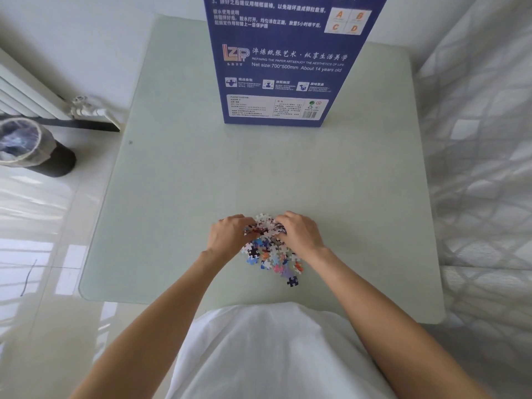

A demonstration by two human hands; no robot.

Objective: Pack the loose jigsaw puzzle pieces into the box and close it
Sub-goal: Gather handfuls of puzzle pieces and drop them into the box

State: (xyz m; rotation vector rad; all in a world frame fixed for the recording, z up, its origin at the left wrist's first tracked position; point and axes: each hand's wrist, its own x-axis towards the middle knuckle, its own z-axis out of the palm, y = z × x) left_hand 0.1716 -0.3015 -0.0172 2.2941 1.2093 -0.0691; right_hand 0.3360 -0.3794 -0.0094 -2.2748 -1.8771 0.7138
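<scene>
A pile of loose jigsaw pieces (269, 250), multicoloured and white, lies on the pale green table (187, 182) near its front edge. My left hand (227, 236) curls around the left side of the pile and my right hand (300, 233) curls around the right side, both gripping a raised clump of pieces between them. A few pieces trail toward me, the nearest a dark blue one (292, 281). The tall blue puzzle box (288, 61) stands upright at the far side of the table, its printed back facing me; its top is out of view.
A bin lined with a plastic bag (26, 145) stands on the glossy floor to the left, beside a white radiator (26, 93). A quilted mattress (483, 168) borders the table's right side. My white garment (267, 352) fills the bottom of the view.
</scene>
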